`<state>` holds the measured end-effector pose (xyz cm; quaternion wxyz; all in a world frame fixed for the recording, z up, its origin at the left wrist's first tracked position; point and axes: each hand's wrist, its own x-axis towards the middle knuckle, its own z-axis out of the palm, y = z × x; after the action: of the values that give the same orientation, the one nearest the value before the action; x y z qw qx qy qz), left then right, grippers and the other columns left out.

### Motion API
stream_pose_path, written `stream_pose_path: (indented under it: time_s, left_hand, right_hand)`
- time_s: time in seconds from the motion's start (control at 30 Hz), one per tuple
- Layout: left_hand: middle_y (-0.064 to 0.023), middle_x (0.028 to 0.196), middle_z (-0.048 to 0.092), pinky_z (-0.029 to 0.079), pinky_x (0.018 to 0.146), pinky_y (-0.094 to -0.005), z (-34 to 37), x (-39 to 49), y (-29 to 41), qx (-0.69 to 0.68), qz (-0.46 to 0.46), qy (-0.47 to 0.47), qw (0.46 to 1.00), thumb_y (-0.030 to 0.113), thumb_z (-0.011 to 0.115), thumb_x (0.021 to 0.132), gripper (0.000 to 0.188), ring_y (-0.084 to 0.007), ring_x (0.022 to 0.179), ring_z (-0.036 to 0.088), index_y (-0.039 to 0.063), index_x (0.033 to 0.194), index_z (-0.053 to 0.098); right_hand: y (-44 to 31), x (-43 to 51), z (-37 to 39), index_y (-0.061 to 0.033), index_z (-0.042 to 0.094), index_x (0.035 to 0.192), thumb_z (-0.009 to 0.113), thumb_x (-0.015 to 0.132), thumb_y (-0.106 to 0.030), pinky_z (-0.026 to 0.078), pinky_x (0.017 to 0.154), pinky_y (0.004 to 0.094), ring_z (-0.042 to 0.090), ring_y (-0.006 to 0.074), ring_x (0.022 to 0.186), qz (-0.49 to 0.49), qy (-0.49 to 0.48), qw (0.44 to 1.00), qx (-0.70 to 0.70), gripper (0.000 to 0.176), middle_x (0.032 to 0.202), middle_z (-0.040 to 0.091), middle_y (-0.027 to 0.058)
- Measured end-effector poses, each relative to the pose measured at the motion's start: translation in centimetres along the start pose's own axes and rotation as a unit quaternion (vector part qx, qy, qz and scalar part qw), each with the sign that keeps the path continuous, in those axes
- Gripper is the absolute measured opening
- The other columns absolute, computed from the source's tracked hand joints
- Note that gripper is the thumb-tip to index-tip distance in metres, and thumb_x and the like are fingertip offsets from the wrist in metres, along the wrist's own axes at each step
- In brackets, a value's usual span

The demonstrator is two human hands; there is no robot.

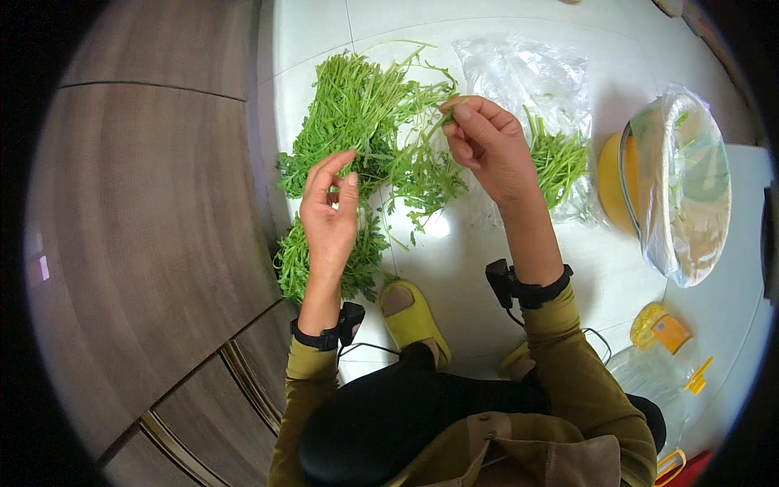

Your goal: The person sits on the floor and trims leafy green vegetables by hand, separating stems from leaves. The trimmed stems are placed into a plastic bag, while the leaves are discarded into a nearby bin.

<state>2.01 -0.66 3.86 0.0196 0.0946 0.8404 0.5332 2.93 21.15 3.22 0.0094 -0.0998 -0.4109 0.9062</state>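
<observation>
My right hand (487, 143) pinches a thin green stem (449, 115) between thumb and fingers. My left hand (331, 213) hovers in front of a large heap of leafy greens (353, 103), its thumb and fingertips apart with nothing between them. The greens have thin stems and lobed leaves, like garland chrysanthemum. Looser leafy sprigs (426, 173) spread to the heap's right, below the pinched stem. Another leafy bunch (365, 255) lies nearer me, partly behind my left hand and wrist. To the right of my right hand, a pile of stems (557, 161) rests on a clear plastic bag (517, 67).
A yellow bucket (614, 176) lined with a clear bag stands at the right, with green scraps inside. Nearer me are a clear plastic container (651, 377) and a yellow-lidded item (648, 322). Brown cabinet fronts (152, 182) border the left. My yellow slipper (411, 322) rests on the tiled floor (462, 292).
</observation>
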Motion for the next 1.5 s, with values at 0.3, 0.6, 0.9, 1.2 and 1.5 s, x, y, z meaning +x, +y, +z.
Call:
stream_pose_path:
  time_s: [0.3, 0.6, 0.9, 1.2, 1.5]
  left_hand:
    - [-0.0052, 0.097, 0.064, 0.040, 0.076, -0.0252, 1.7, -1.3, 2.5, -0.237, -0.151, -0.179, 0.943, 0.025, 0.047, 0.093, 0.029, -0.0116, 0.088, 0.055, 0.004, 0.109, 0.059]
    - [0.0005, 0.062, 0.051, 0.042, 0.063, -0.0263, -0.2, -2.4, 2.1, -0.338, -0.261, -0.164, 0.889, 0.022, 0.056, 0.089, 0.022, -0.0110, 0.061, 0.047, 0.001, 0.088, 0.061]
    - [0.0009, 0.061, 0.049, 0.041, 0.059, -0.0276, -2.6, -2.3, 1.3, -0.415, -0.301, -0.137, 0.848, 0.020, 0.056, 0.089, 0.019, -0.0122, 0.058, 0.045, 0.002, 0.088, 0.062]
    - [0.0007, 0.061, 0.049, 0.042, 0.059, -0.0285, -4.3, -2.9, 0.6, -0.452, -0.313, -0.117, 0.827, 0.019, 0.055, 0.089, 0.019, -0.0122, 0.057, 0.046, 0.002, 0.086, 0.062]
    - [0.0001, 0.061, 0.046, 0.040, 0.061, -0.0291, -4.5, -3.5, 0.8, -0.466, -0.321, -0.139, 0.813, 0.021, 0.054, 0.090, 0.020, -0.0134, 0.058, 0.043, 0.002, 0.087, 0.060]
  right_hand:
    - [0.8, -0.7, -0.6, -0.0025, 0.060, 0.096, 0.056, 0.088, -0.016, 0.028, 0.043, 0.0164, 0.040, 0.0046, 0.053, 0.046, -0.072, 0.968, 0.234, 0.016, 0.074, 0.057, 0.0004]
    - [2.9, -1.3, 0.1, -0.0011, 0.049, 0.118, 0.053, 0.089, -0.014, 0.033, 0.050, 0.0151, 0.038, 0.0037, 0.060, 0.120, -0.096, 0.980, 0.125, 0.032, 0.101, 0.055, 0.0040]
    - [4.8, -0.5, -1.5, -0.0009, 0.068, 0.093, 0.062, 0.083, -0.016, 0.042, 0.048, 0.0200, 0.050, 0.0046, 0.054, 0.048, -0.059, 0.967, -0.243, 0.019, 0.067, 0.062, 0.0018]
    - [5.6, -1.6, -3.1, -0.0014, 0.062, 0.106, 0.063, 0.084, -0.023, 0.042, 0.048, 0.0197, 0.051, 0.0056, 0.055, 0.117, -0.030, 0.897, -0.426, 0.031, 0.078, 0.064, 0.0051]
    - [4.4, -1.3, 0.3, -0.0016, 0.054, 0.116, 0.056, 0.089, -0.019, 0.042, 0.055, 0.0168, 0.051, 0.0049, 0.068, 0.151, -0.024, 0.986, 0.059, 0.033, 0.088, 0.061, 0.0039]
